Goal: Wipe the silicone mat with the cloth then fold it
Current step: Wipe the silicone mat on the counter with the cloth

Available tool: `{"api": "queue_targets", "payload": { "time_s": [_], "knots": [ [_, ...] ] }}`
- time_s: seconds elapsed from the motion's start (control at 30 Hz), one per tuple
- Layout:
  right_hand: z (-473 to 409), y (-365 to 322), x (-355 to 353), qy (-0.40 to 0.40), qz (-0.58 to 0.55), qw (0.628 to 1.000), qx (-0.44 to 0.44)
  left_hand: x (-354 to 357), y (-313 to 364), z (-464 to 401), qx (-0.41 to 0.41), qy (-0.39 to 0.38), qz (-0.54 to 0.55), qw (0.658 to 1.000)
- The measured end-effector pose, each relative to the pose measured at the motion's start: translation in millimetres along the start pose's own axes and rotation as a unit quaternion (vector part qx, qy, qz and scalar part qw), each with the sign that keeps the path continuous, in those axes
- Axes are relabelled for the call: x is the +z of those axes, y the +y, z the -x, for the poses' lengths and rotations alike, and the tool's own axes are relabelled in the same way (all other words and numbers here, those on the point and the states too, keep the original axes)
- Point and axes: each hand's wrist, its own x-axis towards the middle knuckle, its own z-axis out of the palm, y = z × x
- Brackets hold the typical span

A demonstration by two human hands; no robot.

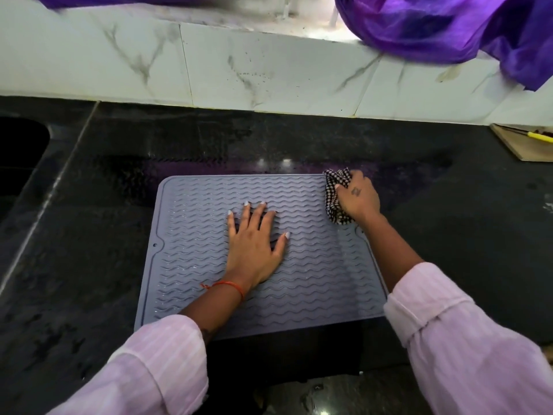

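Grey silicone mat (pixel 209 265) lay flat on the black countertop (pixel 89 250), w/ its near edge at the counter's front. Left hand (pixel 254 250) pressed flat on the mat's centre, fingers straight & spread. Right hand (pixel 357 197) was at the mat's far right corner, fingers curled round a bunched checked cloth (pixel 335 190) held against the mat. Purple fabric (pixel 449 28) hung beyond the mat, above the marble backsplash (pixel 209 64).
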Motion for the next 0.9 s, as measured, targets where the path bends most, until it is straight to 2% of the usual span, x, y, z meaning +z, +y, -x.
{"api": "queue_targets", "payload": {
  "time_s": [0.07, 0.17, 0.27, 0.37, 0.47, 0.53, 0.63, 0.8, 0.9],
  "knots": [
    [10, -6, 14, 0.019, 0.018, 1.0, -0.013, -3, -3, 1, 0.004, 0.004, 0.041, 0.999],
    [22, -14, 42, 0.047, 0.109, 0.993, -0.026, -12, -16, 2, 0.015, -0.003, 0.121, 0.993],
    [18, -17, 38, 0.031, 0.126, 0.991, -0.018, -24, -50, 9, 0.024, 0.015, 0.08, 0.996],
    [9, -20, 25, 0.001, 0.101, 0.995, -0.017, -41, -87, 19, -0.026, 0.06, 0.04, 0.997],
    [12, -27, 31, 0.032, 0.084, 0.994, -0.067, -48, -108, 23, -0.035, 0.063, 0.02, 0.997],
    [21, -34, 47, 0.044, 0.128, 0.987, -0.09, -45, -112, 25, -0.025, 0.049, 0.01, 0.998],
    [24, -39, 59, 0.034, 0.159, 0.984, -0.073, -42, -112, 24, -0.026, 0.045, 0.019, 0.998],
    [9, -45, 34, -0.016, 0.116, 0.99, -0.081, -43, -111, 24, -0.032, 0.049, 0.057, 0.997],
    [25, -55, 48, 0.021, 0.121, 0.987, -0.106, -42, -112, 23, -0.032, 0.055, 0.06, 0.996]
  ]
}}
